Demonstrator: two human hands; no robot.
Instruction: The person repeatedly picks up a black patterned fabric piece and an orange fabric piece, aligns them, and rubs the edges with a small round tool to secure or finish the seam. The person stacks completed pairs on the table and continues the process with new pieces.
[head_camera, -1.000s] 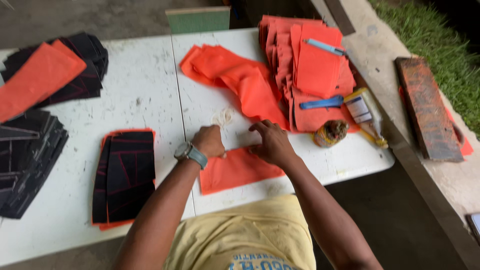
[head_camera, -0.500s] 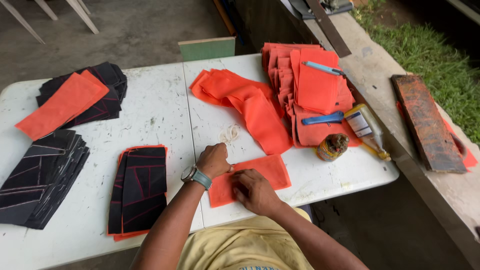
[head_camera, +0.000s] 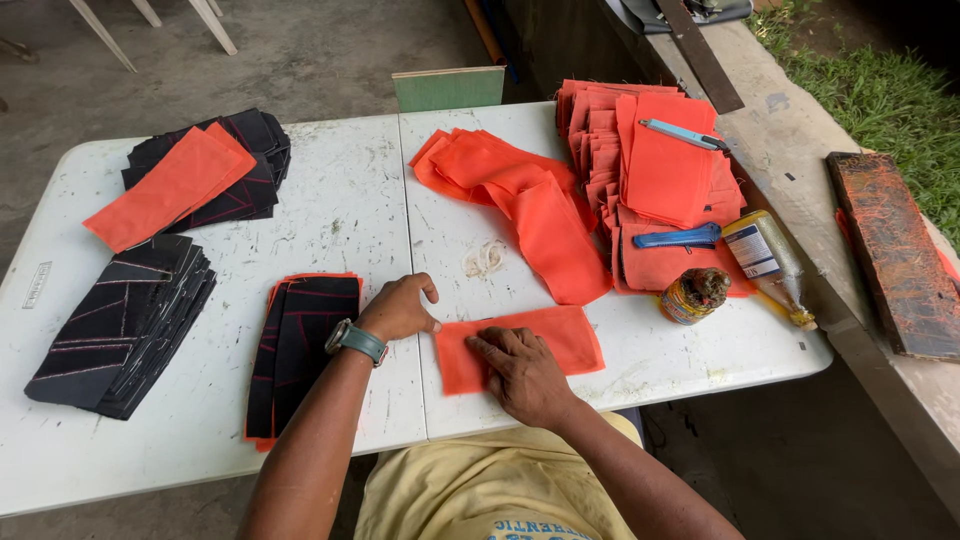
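- Orange fabric piece (head_camera: 540, 345) was lying flat at the near edge of the white folding table (head_camera: 340, 230), just right of the centre seam, right in front of me.
- Right hand (head_camera: 522, 375) was palm down on its lower left part, fingers loosely spread and pressing the cloth to the tabletop, not pinching anything.
- Left hand (head_camera: 400, 308) sat just off the left end of the piece, fingers curled under, thumb poking out toward the cloth. Honestly couldn't tell if the thumb tip was touching the edge or just short of it. That hand held nothing.
- Long axis of the piece ran left to right across the table, right end tipped up a touch away from me. Short ends faced left and right.
- My take on doing this bit well: keep the palm flat and push out from the middle along the length so wrinkles go off the ends, and pin one end so the whole thing doesn't skate on that slick top.
- Stuff nearby: a stack of black panels (head_camera: 300, 350) on orange backing just left of my left hand, more loose orange pieces (head_camera: 530, 200) further back, a small tin (head_camera: 693, 296) and a glue bottle (head_camera: 765, 262) off to the right, and a blue utility knife (head_camera: 678, 237) on the big orange pile (head_camera: 660, 160).
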